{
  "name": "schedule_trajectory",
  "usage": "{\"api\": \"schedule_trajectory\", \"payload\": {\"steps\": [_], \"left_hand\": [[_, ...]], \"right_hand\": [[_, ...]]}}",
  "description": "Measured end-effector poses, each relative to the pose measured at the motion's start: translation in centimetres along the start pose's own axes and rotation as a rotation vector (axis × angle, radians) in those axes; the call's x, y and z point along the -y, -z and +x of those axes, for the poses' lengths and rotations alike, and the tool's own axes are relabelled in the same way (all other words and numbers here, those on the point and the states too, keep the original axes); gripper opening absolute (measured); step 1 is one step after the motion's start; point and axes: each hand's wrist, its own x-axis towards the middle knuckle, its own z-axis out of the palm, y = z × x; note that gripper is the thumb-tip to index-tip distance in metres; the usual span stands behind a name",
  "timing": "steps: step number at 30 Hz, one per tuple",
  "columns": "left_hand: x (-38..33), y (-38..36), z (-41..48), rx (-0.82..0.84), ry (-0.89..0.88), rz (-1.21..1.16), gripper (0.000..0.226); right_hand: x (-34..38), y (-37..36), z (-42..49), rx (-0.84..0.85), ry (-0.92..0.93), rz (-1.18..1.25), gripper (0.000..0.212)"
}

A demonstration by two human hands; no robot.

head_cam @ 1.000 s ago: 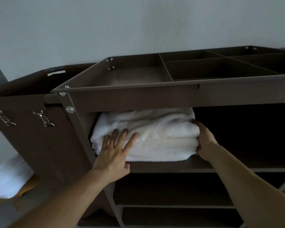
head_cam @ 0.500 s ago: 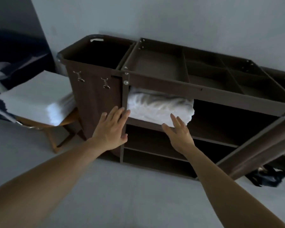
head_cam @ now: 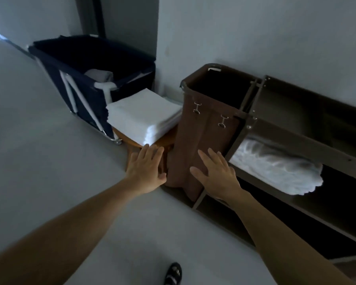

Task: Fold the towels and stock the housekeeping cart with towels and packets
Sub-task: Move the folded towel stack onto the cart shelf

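Note:
The brown housekeeping cart [head_cam: 292,140] stands against the wall on the right. Folded white towels [head_cam: 275,167] lie on its upper shelf. A stack of folded white towels [head_cam: 142,118] rests on a low wooden stool left of the cart. My left hand [head_cam: 146,169] is stretched out with straight fingers just below that stack, holding nothing. My right hand [head_cam: 216,173] is also flat and empty, in front of the cart's brown laundry bag [head_cam: 201,145]. No packets are in view.
A dark blue laundry trolley [head_cam: 86,83] with linen inside stands at the back left by a door. The wooden stool [head_cam: 132,140] sits between trolley and cart. Grey floor [head_cam: 49,161] spreads to the left. A sandalled foot [head_cam: 173,273] shows at the bottom.
Both hands have left the towels on the cart shelf and moved left towards the stack on the stool. The view has pulled back and swung left.

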Motion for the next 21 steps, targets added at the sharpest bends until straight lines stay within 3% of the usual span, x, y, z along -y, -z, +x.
{"api": "schedule_trajectory", "payload": {"steps": [15, 21], "left_hand": [[17.7, 2.8, 14.4, 0.114, 0.323, -0.029, 0.088], [25.2, 2.3, 20.4, 0.162, 0.329, -0.070, 0.085]], "right_hand": [[13.0, -3.1, 24.7, 0.165, 0.126, 0.246, 0.071], [16.0, -4.1, 33.4, 0.231, 0.074, 0.262, 0.077]]}}
